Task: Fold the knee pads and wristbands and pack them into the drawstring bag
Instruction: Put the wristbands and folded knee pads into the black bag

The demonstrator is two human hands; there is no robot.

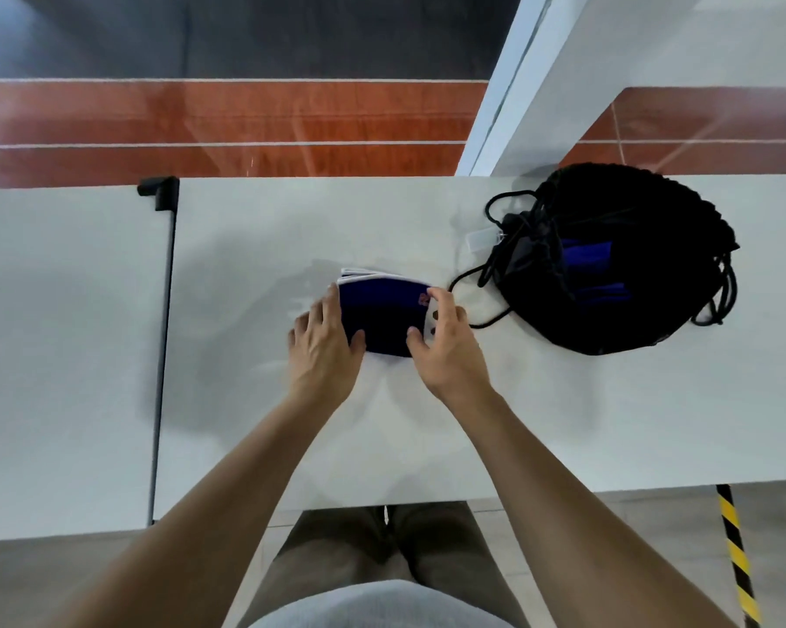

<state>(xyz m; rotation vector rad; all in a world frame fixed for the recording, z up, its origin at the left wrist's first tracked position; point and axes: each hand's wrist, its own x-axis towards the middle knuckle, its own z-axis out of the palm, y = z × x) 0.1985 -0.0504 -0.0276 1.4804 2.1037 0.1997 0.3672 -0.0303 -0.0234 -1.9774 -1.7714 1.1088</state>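
A folded dark blue knee pad [384,310] with white edging and a small red logo lies on the white table [563,423], near its middle. My left hand [325,346] grips its left side, thumb on the near edge. My right hand [443,346] grips its right side, fingers curled over the logo end. To the right lies the black drawstring bag [645,310], mouth open toward the left, with blue fabric [586,258] showing inside. Its black cords [486,283] trail across the table toward my right hand.
A clear plastic tag [484,240] lies by the bag's mouth. A second white table [65,355] adjoins on the left across a dark gap, with a black clamp [160,192] at the far edge. A yellow-black striped post [738,555] stands below the table at right.
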